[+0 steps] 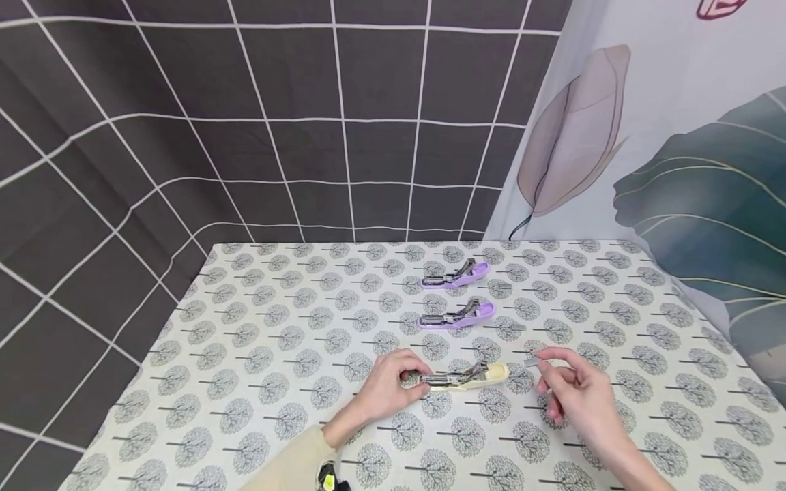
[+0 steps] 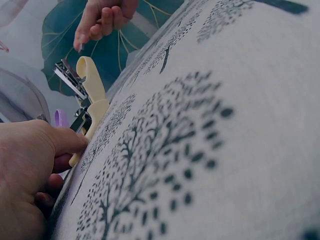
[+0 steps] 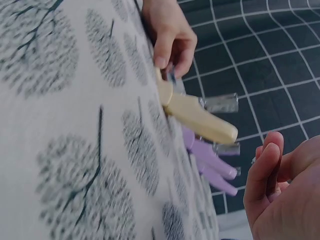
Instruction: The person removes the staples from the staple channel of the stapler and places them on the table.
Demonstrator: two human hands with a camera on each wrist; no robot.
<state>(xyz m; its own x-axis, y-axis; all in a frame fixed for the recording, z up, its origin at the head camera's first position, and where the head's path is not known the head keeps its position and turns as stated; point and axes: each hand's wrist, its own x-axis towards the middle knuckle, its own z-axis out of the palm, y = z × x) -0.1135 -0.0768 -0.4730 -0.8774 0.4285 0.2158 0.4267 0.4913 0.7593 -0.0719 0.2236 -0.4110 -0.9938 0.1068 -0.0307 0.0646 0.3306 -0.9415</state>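
A cream-yellow stapler lies nearest me on the table, its top lifted so the metal magazine shows. At its left end, my left hand grips it between thumb and fingers. Just off its right end my right hand pinches a small grey strip of staples between thumb and index finger. In the left wrist view the cream stapler stands opened, with its metal part raised beside the body. The right wrist view shows my right hand with the strip mostly hidden by its fingers.
Two purple staplers, one nearer and one farther, lie opened behind the cream one. A small grey staple strip lies right of the nearer one, another right of the farther. The tree-print cloth covers the table.
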